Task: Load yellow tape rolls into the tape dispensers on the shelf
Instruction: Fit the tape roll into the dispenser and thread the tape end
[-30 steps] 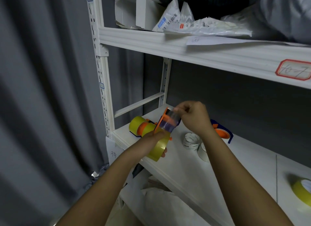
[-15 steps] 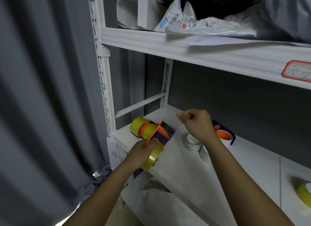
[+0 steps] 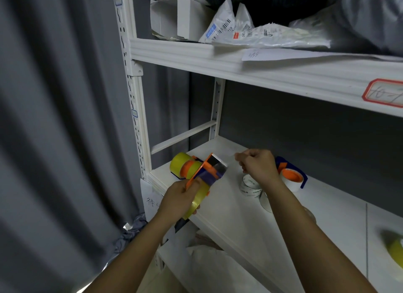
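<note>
The left hand (image 3: 181, 197) grips a tape dispenser (image 3: 208, 172) with a yellow tape roll (image 3: 197, 202) seated in it, fingers wrapped round the roll and frame, held just over the front edge of the lower shelf (image 3: 229, 209) near its left corner. A second ago that dispenser was tipped up between both hands, with the right fingers working at its mouth. Now it has swung down toward the shelf, and the right hand (image 3: 257, 166) has drawn away toward the back of the shelf. Its fingers are curled in a pinch, and a pale, nearly clear strip of tape (image 3: 231, 157) seems to stretch from them back to the dispenser's blade end, though it is faint and I cannot be sure it is unbroken.

To my eye this means the roll is in and the leader is being pulled through, so this dispenser looks close to loaded.

Behind it, at the shelf's left corner, lies another dispenser with yellow rolls (image 3: 181, 165), apparently done. An unloaded-looking blue and orange dispenser (image 3: 291, 176) sits behind the right wrist, with white tape rolls (image 3: 250, 187) beside it. A spare yellow roll (image 3: 394, 249) lies blurred toward the right end of the shelf, likely next.
</note>
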